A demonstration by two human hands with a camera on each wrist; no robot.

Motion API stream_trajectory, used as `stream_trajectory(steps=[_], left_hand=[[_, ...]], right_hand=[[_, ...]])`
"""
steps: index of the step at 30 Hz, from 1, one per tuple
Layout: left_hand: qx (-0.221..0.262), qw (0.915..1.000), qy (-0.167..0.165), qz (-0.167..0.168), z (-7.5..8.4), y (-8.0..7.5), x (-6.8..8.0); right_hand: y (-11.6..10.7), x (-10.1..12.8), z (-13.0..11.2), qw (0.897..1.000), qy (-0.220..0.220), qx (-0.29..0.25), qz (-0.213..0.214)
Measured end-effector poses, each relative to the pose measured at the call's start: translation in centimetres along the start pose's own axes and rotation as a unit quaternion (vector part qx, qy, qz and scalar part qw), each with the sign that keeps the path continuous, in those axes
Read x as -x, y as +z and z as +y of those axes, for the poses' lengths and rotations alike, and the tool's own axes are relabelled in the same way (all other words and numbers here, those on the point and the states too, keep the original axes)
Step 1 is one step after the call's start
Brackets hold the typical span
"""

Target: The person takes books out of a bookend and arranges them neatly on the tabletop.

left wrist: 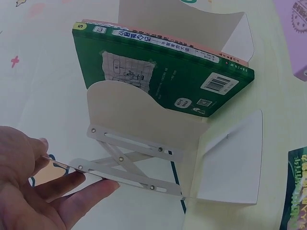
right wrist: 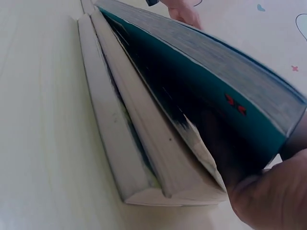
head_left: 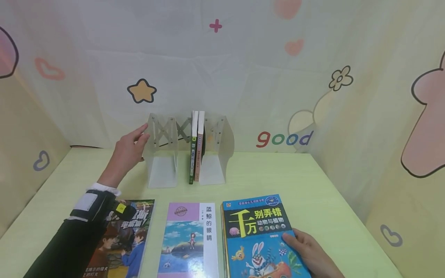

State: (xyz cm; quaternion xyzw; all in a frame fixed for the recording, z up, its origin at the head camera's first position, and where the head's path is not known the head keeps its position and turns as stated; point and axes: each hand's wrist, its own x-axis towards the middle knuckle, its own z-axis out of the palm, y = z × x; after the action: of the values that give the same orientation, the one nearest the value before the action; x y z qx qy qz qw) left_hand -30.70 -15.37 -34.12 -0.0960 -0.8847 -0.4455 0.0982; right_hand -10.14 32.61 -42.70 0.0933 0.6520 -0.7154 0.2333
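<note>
Pale green desk (head_left: 313, 181) fills the lower half of the head view, with cartoon-printed cloth walls around it. At upper centre stands the white expandable bookstand (head_left: 163, 154), two upright books (head_left: 196, 146) slotted between its right-hand panels, spines toward me. My left hand (head_left: 130, 144) is at the stand's leftmost panel, fingers straight and resting against its outer edge; the left wrist view shows my fingertips (left wrist: 91, 187) touching the end of the scissor slats, not curled round them. Along the lower edge lie three books side by side, long axes running away from me. My right hand (head_left: 309, 251) is on the rightmost, the blue book (head_left: 257, 231), at lower right; its thumb lies on the cover and its fingers grip under the near edge, lifting that edge off the books below. The stand lies up and to the left from there.
</note>
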Motion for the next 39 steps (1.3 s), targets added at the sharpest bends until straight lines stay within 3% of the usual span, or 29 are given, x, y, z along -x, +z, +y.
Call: stream_trajectory(steps=[6, 10, 12, 15, 19, 21, 29, 35, 39], left_hand=[[0.006, 1.0000, -0.001, -0.001, 0.0, 0.0, 0.0], [0.007, 1.0000, -0.005, -0.002, 0.0, 0.1, 0.0], [0.010, 0.9999, -0.007, -0.002, 0.0, 0.2, 0.0], [0.011, 0.9999, -0.008, 0.000, 0.0, 0.2, 0.0], [0.008, 0.9999, -0.006, 0.004, -0.1, 0.2, -0.1], [0.007, 1.0000, -0.005, 0.005, -0.1, 0.2, 0.0], [-0.005, 0.9999, -0.003, 0.011, -0.2, 0.2, 0.0], [0.007, 0.9999, -0.004, 0.011, -0.1, 0.3, 0.0], [0.008, 0.9999, -0.009, 0.010, -0.1, 0.4, 0.0]], right_hand=[[0.0, -0.4, 0.4, 0.996, -0.007, 0.080, 0.049], [0.6, -0.6, 0.4, 0.980, -0.010, 0.159, 0.118], [1.1, -0.7, 0.3, 0.967, -0.004, 0.201, 0.159], [1.8, -0.9, 0.1, 0.936, 0.000, 0.284, 0.206], [2.3, -1.0, -0.1, 0.889, 0.006, 0.396, 0.232], [2.4, -1.1, -0.1, 0.873, 0.013, 0.427, 0.234], [2.1, -1.4, 0.0, 0.853, 0.033, 0.468, 0.228], [1.6, -1.6, 0.1, 0.850, 0.043, 0.478, 0.219], [1.4, -1.6, 0.1, 0.839, 0.057, 0.495, 0.216]])
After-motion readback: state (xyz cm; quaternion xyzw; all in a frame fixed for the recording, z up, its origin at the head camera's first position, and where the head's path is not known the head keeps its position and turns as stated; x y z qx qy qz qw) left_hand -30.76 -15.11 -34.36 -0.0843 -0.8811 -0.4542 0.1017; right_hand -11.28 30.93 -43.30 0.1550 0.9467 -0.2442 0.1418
